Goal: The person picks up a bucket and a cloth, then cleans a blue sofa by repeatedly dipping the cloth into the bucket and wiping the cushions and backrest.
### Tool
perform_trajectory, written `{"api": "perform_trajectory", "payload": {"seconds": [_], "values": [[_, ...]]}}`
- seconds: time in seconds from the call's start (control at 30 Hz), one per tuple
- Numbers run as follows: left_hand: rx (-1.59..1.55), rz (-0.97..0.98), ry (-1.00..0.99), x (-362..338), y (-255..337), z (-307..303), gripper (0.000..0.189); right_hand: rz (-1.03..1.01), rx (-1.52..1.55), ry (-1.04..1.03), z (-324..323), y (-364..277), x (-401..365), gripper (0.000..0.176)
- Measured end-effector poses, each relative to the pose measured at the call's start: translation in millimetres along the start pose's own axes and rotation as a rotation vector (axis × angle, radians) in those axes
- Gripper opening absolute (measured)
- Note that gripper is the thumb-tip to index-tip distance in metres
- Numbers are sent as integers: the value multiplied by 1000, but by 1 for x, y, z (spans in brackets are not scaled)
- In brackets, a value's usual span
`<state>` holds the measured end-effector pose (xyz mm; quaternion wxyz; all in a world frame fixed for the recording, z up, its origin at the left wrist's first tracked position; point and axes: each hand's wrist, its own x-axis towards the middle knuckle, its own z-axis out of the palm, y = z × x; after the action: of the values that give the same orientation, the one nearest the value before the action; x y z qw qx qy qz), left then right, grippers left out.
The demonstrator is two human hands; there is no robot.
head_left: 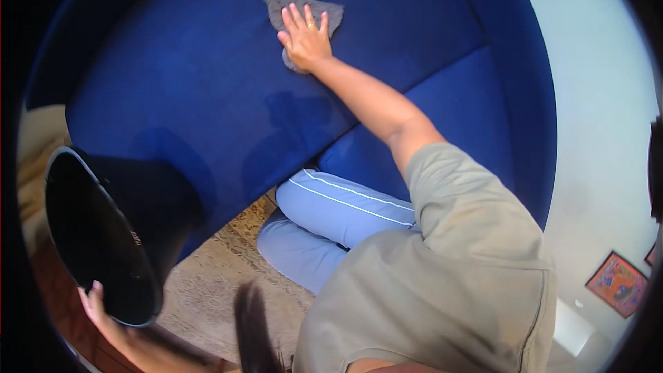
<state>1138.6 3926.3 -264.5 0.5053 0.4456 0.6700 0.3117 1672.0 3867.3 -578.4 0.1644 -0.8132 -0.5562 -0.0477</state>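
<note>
My right hand (306,38) lies flat with its fingers spread on a grey fluffy cloth (334,15), pressing it against the blue sofa seat (228,48). A ring shows on one finger. At the lower left, my left hand (97,304) grips the rim of a black bin (148,200), which is tilted with its dark opening toward me. The thumb shows at the rim and the other fingers are partly hidden. Nothing can be made out inside the bin.
The sofa's blue backrest (521,97) curves along the right. My bent legs (331,200) rest by the seat's edge, on a patterned beige rug (221,290). A framed picture (617,284) hangs on the pale wall (594,131).
</note>
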Motion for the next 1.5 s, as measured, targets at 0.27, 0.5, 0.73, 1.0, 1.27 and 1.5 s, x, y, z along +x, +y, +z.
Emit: {"api": "perform_trajectory", "payload": {"seconds": [0.27,0.5,0.73,1.0,1.27,1.5], "values": [[68,-21,-2,-11,1,45,52,601,295,-110,-89,-21,-164,36],[190,274,-122,-34,2,95,61,603,1186,-248,-302,-134,-94,38],[163,352,-534,-94,47,119,66,128,880,-500,-347,-256,-86,24],[68,359,-844,-188,71,177,66,201,99,-999,-263,-207,-138,60],[-3,380,-885,-240,89,256,66,327,13,-1197,-316,-157,-182,57],[-88,423,-740,-254,89,336,62,281,327,-1181,-325,-91,-155,53]]}}
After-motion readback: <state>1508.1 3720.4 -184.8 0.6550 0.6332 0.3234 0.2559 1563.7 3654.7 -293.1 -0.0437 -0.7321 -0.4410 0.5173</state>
